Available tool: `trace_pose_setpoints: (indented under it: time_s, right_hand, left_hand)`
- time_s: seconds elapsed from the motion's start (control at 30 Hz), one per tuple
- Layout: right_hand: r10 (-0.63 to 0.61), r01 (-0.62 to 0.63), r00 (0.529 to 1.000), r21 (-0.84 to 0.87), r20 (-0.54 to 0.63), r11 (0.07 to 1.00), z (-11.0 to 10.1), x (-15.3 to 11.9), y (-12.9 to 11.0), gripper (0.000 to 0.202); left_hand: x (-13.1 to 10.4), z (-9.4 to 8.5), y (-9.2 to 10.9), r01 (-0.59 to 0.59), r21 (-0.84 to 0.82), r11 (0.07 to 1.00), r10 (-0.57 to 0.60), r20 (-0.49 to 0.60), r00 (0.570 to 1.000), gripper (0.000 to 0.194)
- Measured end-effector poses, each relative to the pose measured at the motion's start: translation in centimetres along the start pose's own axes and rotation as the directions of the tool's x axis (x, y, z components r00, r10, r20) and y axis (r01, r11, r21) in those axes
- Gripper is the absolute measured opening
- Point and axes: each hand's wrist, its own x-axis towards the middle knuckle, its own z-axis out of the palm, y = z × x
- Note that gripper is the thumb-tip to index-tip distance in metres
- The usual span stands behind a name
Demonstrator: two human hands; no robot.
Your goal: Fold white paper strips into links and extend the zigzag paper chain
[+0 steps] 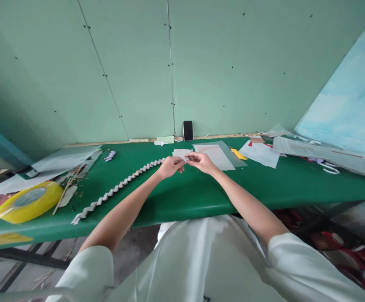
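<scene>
My left hand (170,167) and my right hand (203,162) meet over the middle of the green table. Between their fingertips they pinch a small white folded paper strip (185,160), mostly covered by the fingers. A zigzag chain of folded white paper (119,186) lies across the table, running from the front left up to my left hand. Whether the chain joins the strip is hidden behind that hand. Just beyond my fingers lies a small piece of white paper (182,152). White and translucent sheets (222,157) lie right of my right hand.
A big yellow tape roll (4,213) and a thin stick (63,195) lie at left, near large sheets (75,158). A phone (188,131) leans on the back wall. At right are a yellow cutter (239,154), loose papers (262,154) and white hooks (330,168).
</scene>
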Motion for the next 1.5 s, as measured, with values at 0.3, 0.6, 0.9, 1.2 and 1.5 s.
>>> trace_pose_setpoints:
  time_s: [0.3, 0.6, 0.9, 1.2, 1.5]
  right_hand:
    - [-0.122, 0.129, 0.991, -0.142, 0.062, 0.981, -0.4, -0.5, -0.4, 0.033]
    - [-0.185, 0.200, 0.979, -0.265, 0.082, 0.943, -0.2, -0.7, -0.4, 0.030]
    - [-0.192, 0.205, 0.979, -0.256, 0.075, 0.945, -0.3, -0.7, -0.6, 0.027]
    - [-0.153, 0.161, 0.987, -0.197, 0.058, 0.967, -0.2, -0.8, -0.3, 0.031]
    - [0.024, -0.023, 0.994, 0.012, -0.103, 1.000, 0.7, -0.2, -0.5, 0.041]
  left_hand:
    - [0.1, -0.9, -0.1, -0.022, 0.052, 0.998, 0.018, 0.078, 0.997, 0.044]
    - [0.3, -1.2, -0.9, -0.017, 0.048, 0.999, 0.012, 0.102, 0.995, 0.044]
    - [0.3, -1.2, -0.8, 0.035, -0.035, 0.999, -0.032, 0.081, 0.996, 0.042]
    - [0.5, -1.3, -0.9, 0.040, -0.073, 0.997, -0.034, 0.083, 0.996, 0.038]
    - [0.3, -1.1, -0.4, 0.041, -0.101, 0.994, -0.032, 0.094, 0.995, 0.040]
